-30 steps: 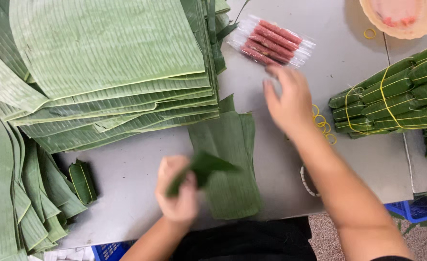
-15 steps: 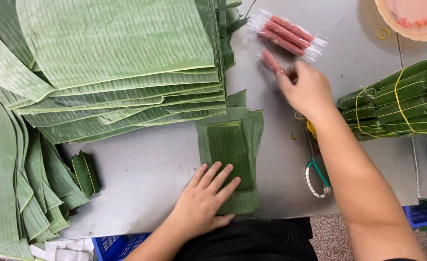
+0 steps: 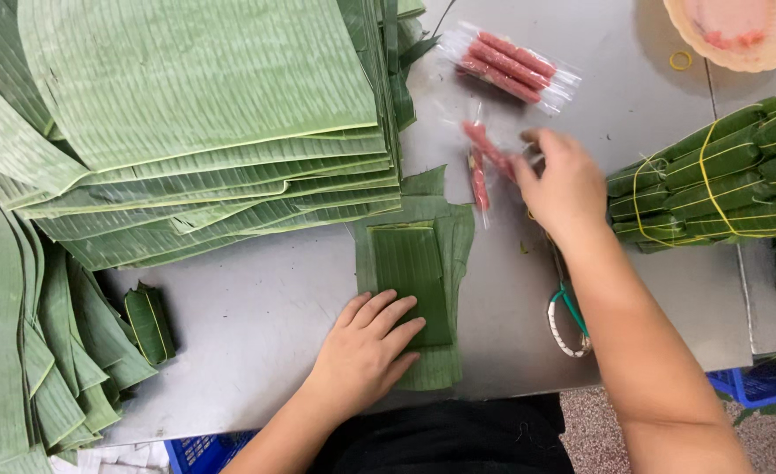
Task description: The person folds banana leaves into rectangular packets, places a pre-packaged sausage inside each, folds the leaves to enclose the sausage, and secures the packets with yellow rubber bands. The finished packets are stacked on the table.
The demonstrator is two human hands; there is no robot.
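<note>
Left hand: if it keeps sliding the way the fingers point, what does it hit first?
The left hand lies flat, fingers pointing up-right over the small folded leaf piece. Straight on, it would probably meet the wrapped red sticks at the right hand. Heights are unclear.

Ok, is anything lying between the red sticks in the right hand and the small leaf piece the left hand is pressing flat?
Nothing visible. The right hand holds wrapped red sticks just above the small leaf piece; only bare leaf and table lie between. The left hand rests on its lower edge, leaving the upper part free.
</note>
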